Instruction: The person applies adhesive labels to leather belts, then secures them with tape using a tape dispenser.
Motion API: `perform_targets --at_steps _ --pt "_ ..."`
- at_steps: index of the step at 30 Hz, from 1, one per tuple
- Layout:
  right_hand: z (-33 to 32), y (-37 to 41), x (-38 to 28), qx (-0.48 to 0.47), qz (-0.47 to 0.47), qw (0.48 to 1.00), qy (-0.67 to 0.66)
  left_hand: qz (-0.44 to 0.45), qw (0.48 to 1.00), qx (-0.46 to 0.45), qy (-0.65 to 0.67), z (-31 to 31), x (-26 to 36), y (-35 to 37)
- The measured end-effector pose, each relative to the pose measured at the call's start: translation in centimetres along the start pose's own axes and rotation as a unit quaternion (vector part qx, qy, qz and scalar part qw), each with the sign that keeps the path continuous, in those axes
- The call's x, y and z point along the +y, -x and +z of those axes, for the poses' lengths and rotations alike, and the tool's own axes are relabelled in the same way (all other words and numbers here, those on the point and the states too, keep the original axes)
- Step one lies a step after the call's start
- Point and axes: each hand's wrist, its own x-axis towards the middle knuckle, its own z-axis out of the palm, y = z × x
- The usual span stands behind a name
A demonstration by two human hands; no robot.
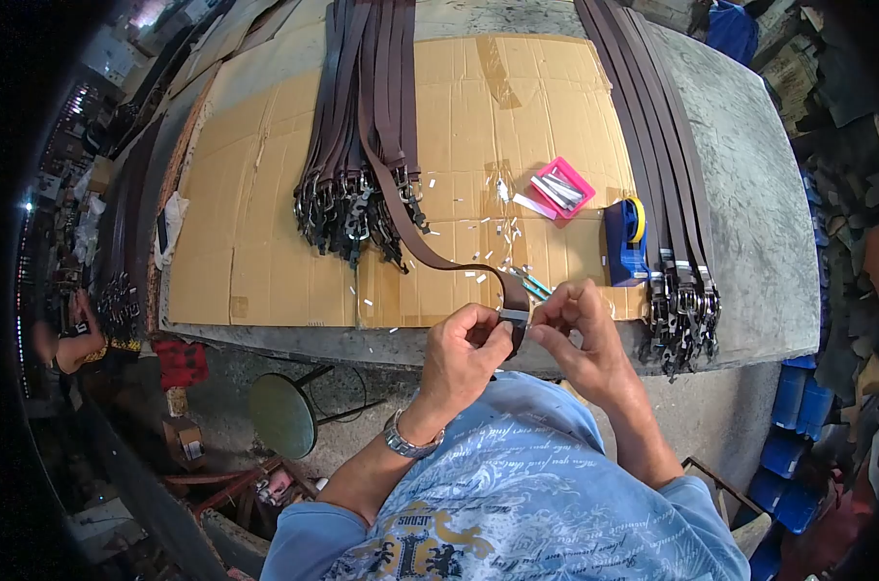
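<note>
- Belt is being held at its near end, above the front edge of the counter, just in front of the person's chest.
- It is running from the hands in a curve across the cardboard and up to the far side of the counter, lying over a pile of belts.
- A pale band is wrapping around the belt where the hands are meeting.
- Left hand is closing its grip on the belt end from the left, thumb and fingertips pinching it beside the band; a watch is sitting on that wrist.
- Right hand is pinching the same end from the right, its grip pressed together on the band's edge.
- Both hands are almost touching each other across the strap.
- Small white scraps are lying scattered over the cardboard beyond the hands.
- A teal-handled tool is lying just past the fingers; what kind it is cannot be told.
- A pink tray with metal pieces is sitting farther back, and a blue tape holder is standing near it to the right.
- A row of belts is lying along the right side, buckles hanging over the front edge.
- A round stool is standing on the floor below the counter, to the left.
</note>
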Motion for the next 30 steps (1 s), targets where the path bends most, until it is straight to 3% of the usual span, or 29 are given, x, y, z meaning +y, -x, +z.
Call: perform_targets --at_steps 11,17,30 --pt "0.7 -1.2 -1.2 -0.032 -0.044 0.991 0.125 0.064 0.997 -0.018 -0.028 -0.9 0.3 0.1" --pt "0.3 -1.2 -2.4 -0.044 -0.023 0.983 0.175 0.076 0.995 -0.030 -0.053 -1.0 0.7 0.1" --pt "0.3 -1.3 -1.9 -0.026 -0.019 0.984 0.176 0.065 0.995 -0.039 -0.063 -0.8 1.0 -0.2"
